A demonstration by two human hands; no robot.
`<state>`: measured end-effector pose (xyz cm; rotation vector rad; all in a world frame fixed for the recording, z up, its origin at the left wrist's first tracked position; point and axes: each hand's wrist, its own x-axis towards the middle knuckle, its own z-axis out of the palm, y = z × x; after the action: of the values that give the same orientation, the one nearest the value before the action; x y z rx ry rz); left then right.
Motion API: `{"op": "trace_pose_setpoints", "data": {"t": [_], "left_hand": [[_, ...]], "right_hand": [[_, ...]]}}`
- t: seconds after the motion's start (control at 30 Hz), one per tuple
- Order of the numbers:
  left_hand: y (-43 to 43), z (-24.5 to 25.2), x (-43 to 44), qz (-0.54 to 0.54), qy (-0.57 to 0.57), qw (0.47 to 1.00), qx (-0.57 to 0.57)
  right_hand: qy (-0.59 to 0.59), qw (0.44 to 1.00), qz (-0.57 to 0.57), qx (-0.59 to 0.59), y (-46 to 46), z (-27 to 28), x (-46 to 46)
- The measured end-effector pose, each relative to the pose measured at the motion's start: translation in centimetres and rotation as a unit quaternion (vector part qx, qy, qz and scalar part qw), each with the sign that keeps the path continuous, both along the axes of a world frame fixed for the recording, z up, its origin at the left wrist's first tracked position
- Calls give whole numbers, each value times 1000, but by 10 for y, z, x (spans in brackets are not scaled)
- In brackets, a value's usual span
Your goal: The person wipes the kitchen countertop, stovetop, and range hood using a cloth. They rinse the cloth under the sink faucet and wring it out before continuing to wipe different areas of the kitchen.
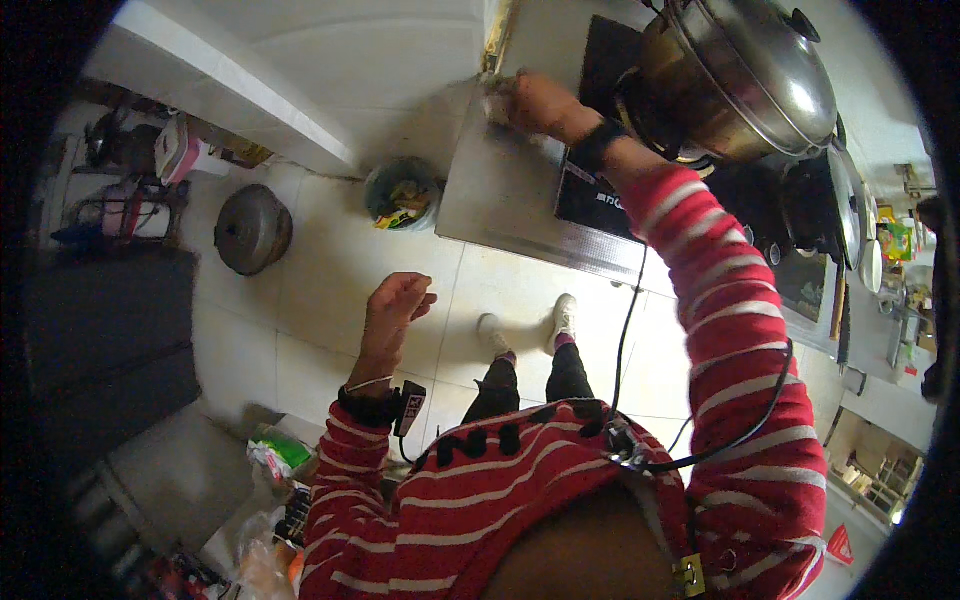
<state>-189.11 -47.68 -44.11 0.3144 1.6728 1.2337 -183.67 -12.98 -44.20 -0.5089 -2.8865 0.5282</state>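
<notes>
My right hand reaches to the far left corner of the metal countertop, against the wall. Its fingers close on a blurred, light-coloured crumpled thing, perhaps a cloth; motion blur hides its details. Just right of this hand stands a large lidded steel pot on the black stove. My left hand hangs over the tiled floor, away from the counter, its fingers loosely curled with nothing visible in them. Below the counter's left edge, a round bin holds colourful wrappers and scraps.
A dark lidded pot stands on the floor at left, near a shelf with kitchen things. A dark cabinet or box is at far left. Bags lie lower left. A black wok with a glass lid sits right of the steel pot. A cable hangs before me.
</notes>
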Motion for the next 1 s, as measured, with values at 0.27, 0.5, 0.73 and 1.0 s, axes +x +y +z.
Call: {"op": "trace_pose_setpoints", "data": {"t": [0.27,0.5,0.73,1.0], "left_hand": [[2,7,11,0,-7,1000,22],[7,18,15,-19,14,1000,20],[8,13,21,-33,9,999,25],[27,22,38,-40,41,998,27]], "right_hand": [[-2,990,128,58,-116,-32,18],[17,999,38,29,-148,-26,144],[-96,985,-142,-24,-118,-15,233],[-95,991,-86,-42,-147,-25,153]]}}
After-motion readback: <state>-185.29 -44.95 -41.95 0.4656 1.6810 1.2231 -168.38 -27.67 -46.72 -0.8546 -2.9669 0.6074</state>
